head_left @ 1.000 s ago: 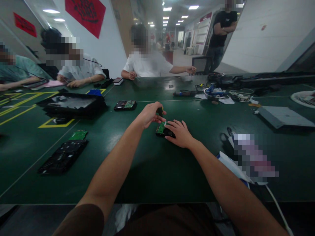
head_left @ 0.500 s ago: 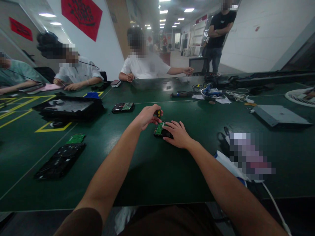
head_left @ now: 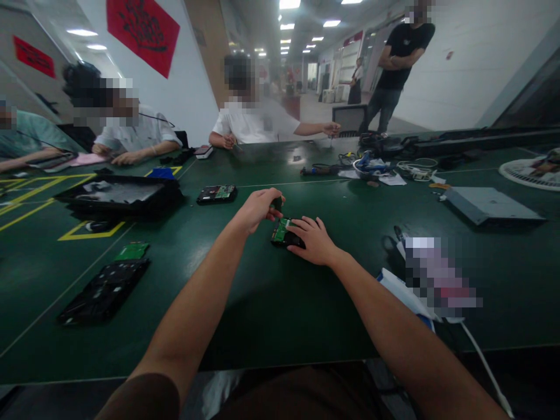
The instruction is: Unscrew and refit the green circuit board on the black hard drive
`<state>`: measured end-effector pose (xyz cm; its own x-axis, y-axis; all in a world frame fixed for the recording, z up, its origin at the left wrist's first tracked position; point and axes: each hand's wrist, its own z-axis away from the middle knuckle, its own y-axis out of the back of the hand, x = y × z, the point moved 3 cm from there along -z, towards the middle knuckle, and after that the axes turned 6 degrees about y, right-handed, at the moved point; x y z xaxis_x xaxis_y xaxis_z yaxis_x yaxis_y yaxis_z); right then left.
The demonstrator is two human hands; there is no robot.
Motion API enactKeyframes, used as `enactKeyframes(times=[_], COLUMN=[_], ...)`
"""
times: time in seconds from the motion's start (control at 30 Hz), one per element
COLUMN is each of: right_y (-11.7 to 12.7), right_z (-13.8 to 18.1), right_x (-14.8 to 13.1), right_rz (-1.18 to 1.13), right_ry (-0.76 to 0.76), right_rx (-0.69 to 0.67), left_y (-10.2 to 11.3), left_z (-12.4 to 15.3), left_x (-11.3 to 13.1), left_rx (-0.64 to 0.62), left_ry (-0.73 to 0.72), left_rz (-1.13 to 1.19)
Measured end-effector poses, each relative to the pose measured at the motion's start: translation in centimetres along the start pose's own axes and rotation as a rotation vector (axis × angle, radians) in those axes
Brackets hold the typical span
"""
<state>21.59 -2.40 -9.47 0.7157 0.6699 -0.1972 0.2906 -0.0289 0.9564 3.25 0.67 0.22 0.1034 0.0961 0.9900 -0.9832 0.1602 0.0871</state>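
Note:
A hard drive (head_left: 280, 232) with a green circuit board facing up lies on the dark green table in front of me. My right hand (head_left: 311, 238) rests over its right part with spread fingers, thumb at the near edge, covering much of it. Above the drive's far left side, my left hand (head_left: 261, 209) is closed around a screwdriver (head_left: 277, 202) with a short dark handle. The screwdriver's tip is hidden by my fingers, so contact with a screw cannot be made out.
Left of me lie black drives (head_left: 102, 291), a loose green circuit board (head_left: 132, 251) and a black tray (head_left: 118, 195). Another hard drive (head_left: 216, 193) lies farther out. A grey metal case (head_left: 492, 205), cables (head_left: 376, 165) and a white cord (head_left: 485, 361) are at right. Co-workers sit opposite.
The whole view has shifted slightly. The screwdriver handle has turned in my left hand, its yellow marking no longer showing. My right hand stays on the hard drive.

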Motion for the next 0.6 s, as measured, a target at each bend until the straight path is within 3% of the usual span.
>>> enactKeyframes(times=[0.2, 0.6], right_y=[-0.05, 0.06], right_z=[0.07, 0.05], right_x=[0.07, 0.11], right_rz=[0.005, -0.008], right_ry=[0.004, 0.009], right_rx=[0.010, 0.005], left_y=[-0.12, 0.13], left_z=[-0.05, 0.03], left_x=[-0.07, 0.12], left_rx=[-0.016, 0.001], left_ry=[0.051, 0.000], left_rz=[0.064, 0.059])
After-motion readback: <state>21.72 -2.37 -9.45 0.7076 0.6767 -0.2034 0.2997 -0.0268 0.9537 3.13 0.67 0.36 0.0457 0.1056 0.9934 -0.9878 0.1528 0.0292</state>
